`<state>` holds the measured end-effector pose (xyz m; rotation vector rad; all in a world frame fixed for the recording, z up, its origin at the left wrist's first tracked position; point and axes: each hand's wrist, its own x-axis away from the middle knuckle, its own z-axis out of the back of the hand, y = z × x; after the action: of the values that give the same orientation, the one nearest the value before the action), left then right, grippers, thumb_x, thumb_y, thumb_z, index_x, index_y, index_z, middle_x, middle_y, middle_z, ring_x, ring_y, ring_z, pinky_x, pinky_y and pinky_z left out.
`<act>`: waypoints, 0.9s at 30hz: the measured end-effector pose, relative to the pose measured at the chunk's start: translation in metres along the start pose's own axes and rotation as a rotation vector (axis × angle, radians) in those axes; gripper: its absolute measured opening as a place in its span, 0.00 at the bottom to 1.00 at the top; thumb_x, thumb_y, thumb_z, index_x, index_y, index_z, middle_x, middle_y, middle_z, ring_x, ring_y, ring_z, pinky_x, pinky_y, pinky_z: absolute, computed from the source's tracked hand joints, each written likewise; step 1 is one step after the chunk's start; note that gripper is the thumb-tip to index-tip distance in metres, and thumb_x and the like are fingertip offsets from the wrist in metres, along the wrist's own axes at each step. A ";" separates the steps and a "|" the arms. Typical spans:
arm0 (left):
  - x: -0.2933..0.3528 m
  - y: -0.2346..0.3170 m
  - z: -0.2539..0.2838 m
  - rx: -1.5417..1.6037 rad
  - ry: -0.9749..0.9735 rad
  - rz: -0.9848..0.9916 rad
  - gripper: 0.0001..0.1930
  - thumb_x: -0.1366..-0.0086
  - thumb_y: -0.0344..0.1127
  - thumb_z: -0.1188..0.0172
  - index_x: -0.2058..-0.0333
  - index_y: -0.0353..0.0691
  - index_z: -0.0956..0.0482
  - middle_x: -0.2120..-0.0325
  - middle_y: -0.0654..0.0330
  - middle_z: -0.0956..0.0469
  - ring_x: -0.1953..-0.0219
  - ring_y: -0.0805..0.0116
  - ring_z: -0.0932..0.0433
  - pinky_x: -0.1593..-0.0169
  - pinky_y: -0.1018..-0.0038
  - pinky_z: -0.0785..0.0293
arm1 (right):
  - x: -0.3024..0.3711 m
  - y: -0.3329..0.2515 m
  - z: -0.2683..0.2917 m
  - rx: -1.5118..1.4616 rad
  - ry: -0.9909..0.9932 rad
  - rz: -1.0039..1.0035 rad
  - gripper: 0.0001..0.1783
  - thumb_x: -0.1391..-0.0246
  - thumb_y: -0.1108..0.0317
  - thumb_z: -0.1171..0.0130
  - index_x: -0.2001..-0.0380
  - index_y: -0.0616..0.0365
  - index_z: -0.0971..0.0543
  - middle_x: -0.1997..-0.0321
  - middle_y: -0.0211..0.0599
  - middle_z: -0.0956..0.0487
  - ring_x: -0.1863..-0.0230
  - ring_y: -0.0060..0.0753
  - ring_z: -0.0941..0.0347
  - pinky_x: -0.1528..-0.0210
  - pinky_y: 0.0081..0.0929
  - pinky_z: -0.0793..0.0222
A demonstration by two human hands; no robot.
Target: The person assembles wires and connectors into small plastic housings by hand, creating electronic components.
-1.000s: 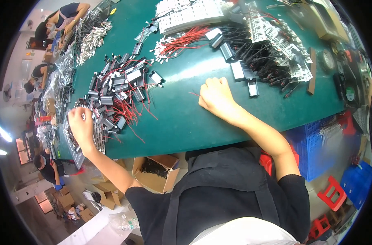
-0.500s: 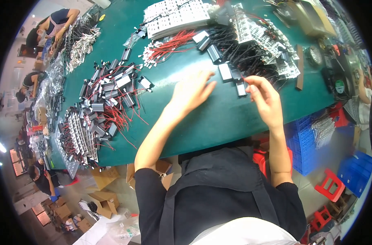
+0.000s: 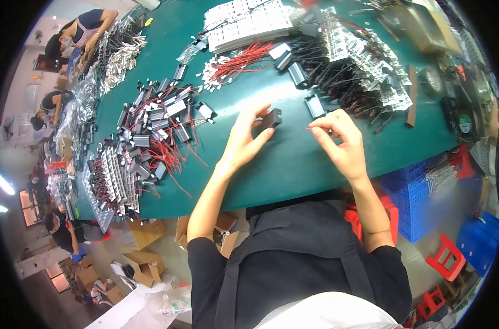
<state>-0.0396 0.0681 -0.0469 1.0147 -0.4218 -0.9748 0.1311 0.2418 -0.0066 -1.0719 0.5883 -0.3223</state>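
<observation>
My left hand (image 3: 243,138) holds a small black rectangular housing (image 3: 271,119) between thumb and fingers, tilted above the table. To its right, my right hand (image 3: 342,137) pinches the end of a thin red wire (image 3: 308,129). The wire's other end is too fine to follow. Just beyond the right fingers, a black housing with a pale face (image 3: 315,106) lies on the green table (image 3: 249,181). Another such housing (image 3: 298,75) lies farther back, beside a bundle of black cables.
On the left spreads a heap of dark housings with red wires (image 3: 156,123). Farther back are a bunch of red wires with white connectors (image 3: 241,60) and a stack of white sheets (image 3: 249,24). White strips with black cables (image 3: 364,60) lie right. A person (image 3: 90,27) works at far left.
My left hand, empty before, now has a black housing in it. One housing by my right fingers has left the table. My right hand has shifted left. The whole view has shifted slightly.
</observation>
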 end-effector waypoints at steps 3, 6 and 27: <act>0.029 0.012 0.015 0.175 0.017 0.030 0.25 0.41 0.20 0.40 0.43 0.36 0.29 0.48 0.57 0.34 0.44 0.65 0.30 0.38 0.67 0.33 | -0.005 -0.013 -0.018 -0.043 -0.055 0.049 0.05 0.51 0.74 0.34 0.68 0.57 0.17 0.70 0.30 0.24 0.69 0.25 0.29 0.67 0.23 0.35; 0.046 0.018 0.020 0.140 0.125 -0.058 0.25 0.44 0.22 0.35 0.46 0.35 0.27 0.49 0.55 0.33 0.45 0.63 0.30 0.41 0.69 0.32 | -0.007 -0.019 -0.036 -0.121 -0.093 0.137 0.04 0.53 0.74 0.34 0.71 0.54 0.19 0.73 0.27 0.27 0.69 0.27 0.29 0.65 0.26 0.36; 0.058 0.046 0.019 -0.274 0.247 -0.271 0.25 0.53 0.20 0.33 0.53 0.39 0.22 0.56 0.53 0.27 0.52 0.57 0.25 0.49 0.67 0.27 | -0.007 -0.022 -0.046 0.053 -0.096 0.229 0.05 0.57 0.75 0.34 0.73 0.57 0.20 0.74 0.29 0.27 0.71 0.27 0.31 0.66 0.25 0.38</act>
<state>0.0001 0.0180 -0.0059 0.9410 0.0568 -1.0980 0.0993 0.2020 -0.0011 -0.9533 0.6071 -0.0855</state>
